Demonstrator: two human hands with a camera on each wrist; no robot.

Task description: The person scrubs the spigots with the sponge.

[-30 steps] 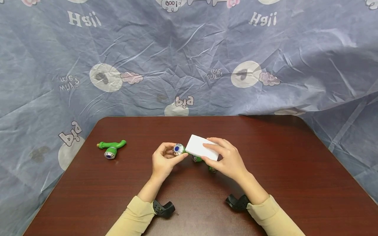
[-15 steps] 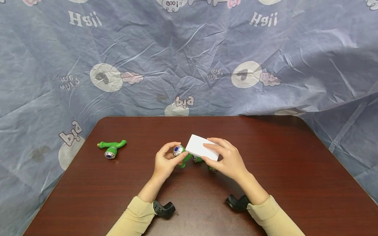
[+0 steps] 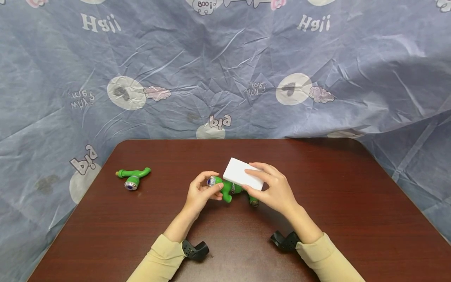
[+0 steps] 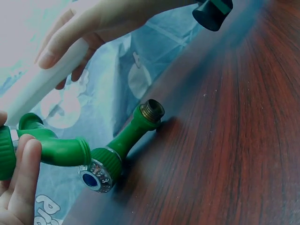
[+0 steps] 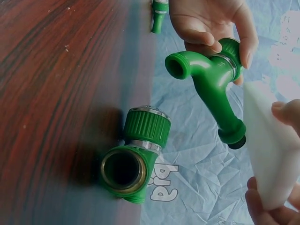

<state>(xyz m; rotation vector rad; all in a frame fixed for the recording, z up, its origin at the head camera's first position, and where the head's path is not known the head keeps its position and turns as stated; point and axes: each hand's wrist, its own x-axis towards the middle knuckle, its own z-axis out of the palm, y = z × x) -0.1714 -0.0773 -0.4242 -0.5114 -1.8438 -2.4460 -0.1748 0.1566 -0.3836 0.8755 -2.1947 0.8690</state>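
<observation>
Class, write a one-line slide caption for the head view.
Left hand holds a green tap while right hand holds a white sponge over it.

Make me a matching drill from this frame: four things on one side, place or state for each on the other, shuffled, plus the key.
Things
1. white sponge block
2. green tap in the middle
3. green tap at the far left
4. second green tap under the hands

Places or states
A. lying alone on the table, no hand near it
B. pinched in the right hand, above the taps
C. lying on the table with its brass threaded end showing
D. lifted off the table in the left hand

Pairs: 1-B, 2-D, 3-A, 4-C
</observation>
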